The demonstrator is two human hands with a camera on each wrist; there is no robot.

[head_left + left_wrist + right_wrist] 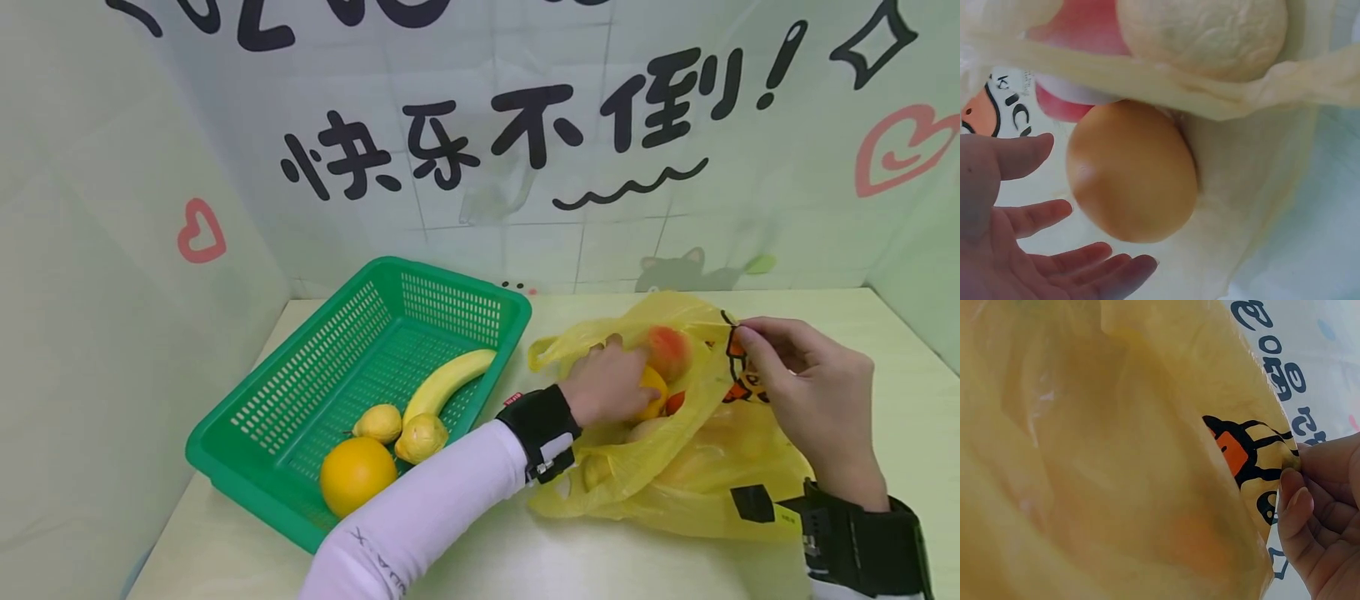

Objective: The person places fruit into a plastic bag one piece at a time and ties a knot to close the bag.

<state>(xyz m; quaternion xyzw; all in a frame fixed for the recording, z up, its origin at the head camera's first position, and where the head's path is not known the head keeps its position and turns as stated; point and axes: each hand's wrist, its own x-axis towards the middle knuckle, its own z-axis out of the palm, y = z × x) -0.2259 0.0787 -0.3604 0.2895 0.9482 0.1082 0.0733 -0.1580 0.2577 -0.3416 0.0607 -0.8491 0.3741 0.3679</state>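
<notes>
My left hand (607,385) reaches into the mouth of a yellow plastic bag (712,487). Its fingers are spread beside a smooth orange (1132,172), with a gap between fingertips and fruit in the left wrist view. A red-and-yellow peach (667,352) lies just beyond the orange in the bag. Between thumb and fingers, my right hand (821,400) pinches the bag's edge, holding that side up. Printed black and orange figures show near the pinched edge in the right wrist view. Other fruit in the bag is partly hidden by the plastic.
Left of the bag stands a green plastic basket (315,367) with perforated walls. Inside it lie a banana (446,383), an orange (358,477) and two small yellow fruits (422,437). My left forearm crosses over its near right corner. A printed backdrop (465,250) rises behind the table.
</notes>
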